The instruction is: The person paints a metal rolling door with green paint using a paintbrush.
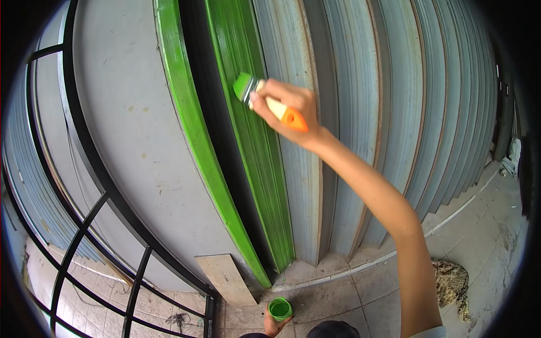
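My right hand is closed round the handle of a paintbrush with an orange tip. Green paint covers its bristles, which touch a green-painted panel of the folded metal shutter. Low in the view, my left hand holds a small round pot of green paint, its mouth facing up. Another green strip runs along the left, beyond a dark gap. To the right, the shutter's folds are grey with brownish edges.
A black metal grid stands at the left before a pale wall. A flat board leans at the wall's foot. On the tiled floor, a patterned cloth lies at the right.
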